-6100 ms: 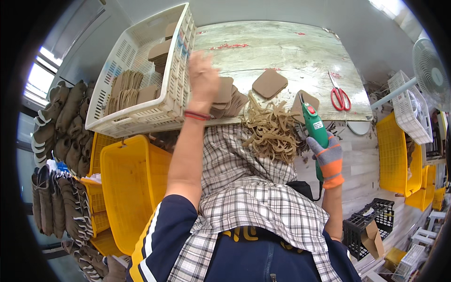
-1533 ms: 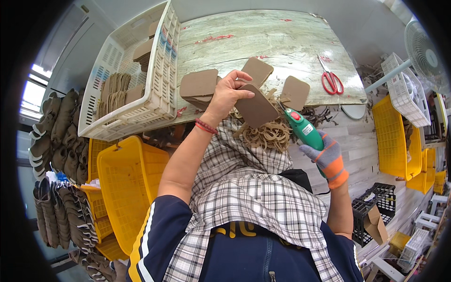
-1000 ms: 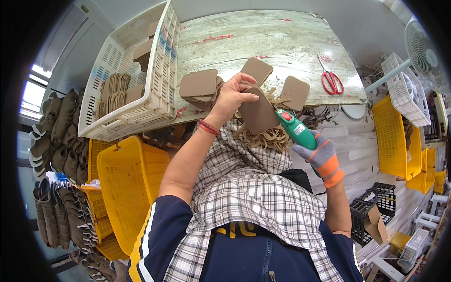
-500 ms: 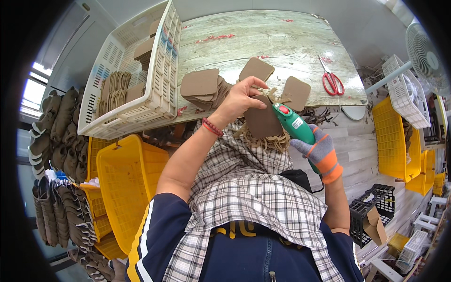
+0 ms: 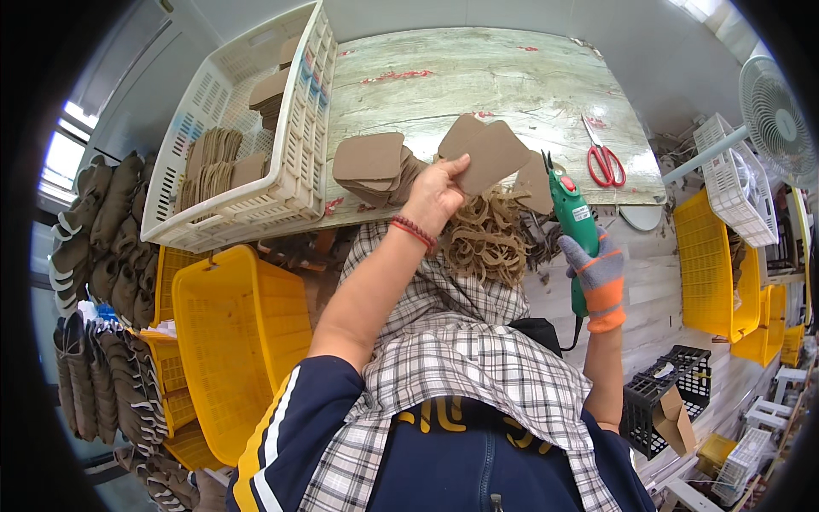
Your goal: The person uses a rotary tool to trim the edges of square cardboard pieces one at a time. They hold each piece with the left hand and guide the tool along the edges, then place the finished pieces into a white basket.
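Note:
Between the bare fingers and thumb of my left hand is a brown rounded-corner fabric piece, lifted over the table's front edge. My right hand, in a grey and orange glove, is closed around green electric scissors whose blades point up and away, apart from the piece. Left of my left hand lies a stack of similar brown pieces. One more piece shows partly behind the held one, and another lies beside the scissors' tip. Curly brown trimmings hang at the table edge above my lap.
Red-handled scissors lie on the worn wooden table. A white crate with brown pieces stands at its left. Yellow bins flank me on the left, with another yellow crate at right. A fan stands far right.
The scissors have moved right, away from the brown piece. My left hand has shifted the piece up and away from me, over the table, uncovering the trimmings.

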Tool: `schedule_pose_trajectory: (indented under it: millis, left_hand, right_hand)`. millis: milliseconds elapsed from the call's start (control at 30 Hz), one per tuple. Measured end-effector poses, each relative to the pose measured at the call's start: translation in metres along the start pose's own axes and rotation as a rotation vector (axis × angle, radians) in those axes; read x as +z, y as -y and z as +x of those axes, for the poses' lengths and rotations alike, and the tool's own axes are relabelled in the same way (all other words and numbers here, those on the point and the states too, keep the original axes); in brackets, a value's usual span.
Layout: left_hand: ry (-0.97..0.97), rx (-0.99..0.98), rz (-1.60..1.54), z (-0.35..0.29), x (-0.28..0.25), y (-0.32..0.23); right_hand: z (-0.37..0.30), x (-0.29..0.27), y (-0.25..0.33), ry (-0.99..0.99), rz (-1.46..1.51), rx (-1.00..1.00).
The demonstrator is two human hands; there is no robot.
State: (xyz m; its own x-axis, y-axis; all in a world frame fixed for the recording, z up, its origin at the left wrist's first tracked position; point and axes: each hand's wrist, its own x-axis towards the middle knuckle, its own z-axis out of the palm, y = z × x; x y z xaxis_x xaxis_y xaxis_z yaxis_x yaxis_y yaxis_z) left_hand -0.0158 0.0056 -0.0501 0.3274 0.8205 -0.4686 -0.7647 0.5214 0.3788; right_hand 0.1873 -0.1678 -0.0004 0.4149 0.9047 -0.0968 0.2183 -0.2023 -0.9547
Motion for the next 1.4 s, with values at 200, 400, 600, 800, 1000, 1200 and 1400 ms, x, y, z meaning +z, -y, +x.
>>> schedule_pose_trajectory:
  millis: [200,400,600,800,1000,1200,1400]
  left_hand:
    - [0.129,-0.102,-0.135,-0.005,-0.006,0.023]
    - [0.119,-0.034,-0.209,-0.004,0.007,0.031]
    - [0.178,0.100,-0.163,-0.006,0.013,0.036]
    - [0.216,0.143,-0.139,-0.008,0.013,0.040]
    - [0.280,0.167,-0.001,-0.009,0.008,0.043]
    - [0.337,0.288,0.491,-0.031,-0.005,0.017]
    - [0.065,0.623,1.385,-0.059,-0.010,-0.146]
  right_hand:
    - [-0.004,0.007,-0.012,-0.009,-0.074,0.055]
    - [-0.009,0.016,-0.008,-0.014,-0.154,0.011]
    - [-0.009,0.021,-0.006,-0.058,-0.179,-0.067]
    - [-0.008,0.022,-0.001,-0.035,-0.171,-0.055]
    - [-0.006,0.022,0.000,-0.039,-0.154,-0.054]
    - [-0.004,0.024,0.010,-0.029,-0.030,-0.029]
    - [-0.006,0.001,-0.009,-0.086,-0.022,0.013]
